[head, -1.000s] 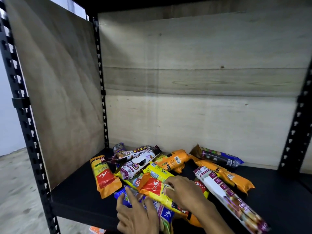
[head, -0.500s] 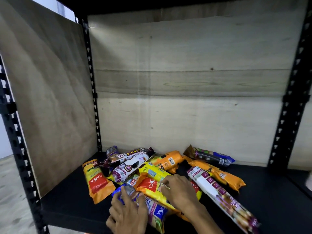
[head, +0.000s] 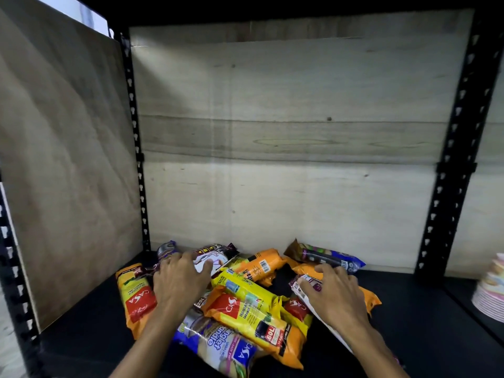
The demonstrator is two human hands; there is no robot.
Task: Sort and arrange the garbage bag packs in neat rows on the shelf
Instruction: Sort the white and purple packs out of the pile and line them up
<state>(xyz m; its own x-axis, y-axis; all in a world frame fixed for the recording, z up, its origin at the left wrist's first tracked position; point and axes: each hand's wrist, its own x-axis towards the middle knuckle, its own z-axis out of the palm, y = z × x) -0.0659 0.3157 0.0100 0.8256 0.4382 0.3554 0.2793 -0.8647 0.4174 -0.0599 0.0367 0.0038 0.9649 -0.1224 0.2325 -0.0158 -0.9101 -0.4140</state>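
1. Black shelf (head: 409, 317) with wooden back panel (head: 286, 132) and wooden left side panel (head: 68, 173), framed by perforated black uprights.
2. Loose heap of garbage bag packs (head: 245, 304), overlapping at mixed angles.
3. Left hand (head: 181, 279), palm down, fingers spread over a white pack (head: 215, 261) at the rear left of the heap.
4. Right hand (head: 336, 291), fingers curled on the end of a white-and-purple pack (head: 305, 290).
5. Orange-and-yellow pack (head: 136, 298) lying at the far left.
6. Stack of pastel plates (head: 491, 293) at the right edge.

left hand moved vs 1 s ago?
Yes. The left hand went from the blue pack at the shelf's front edge toward the back wall, and now lies on the white pack in the rear left corner.
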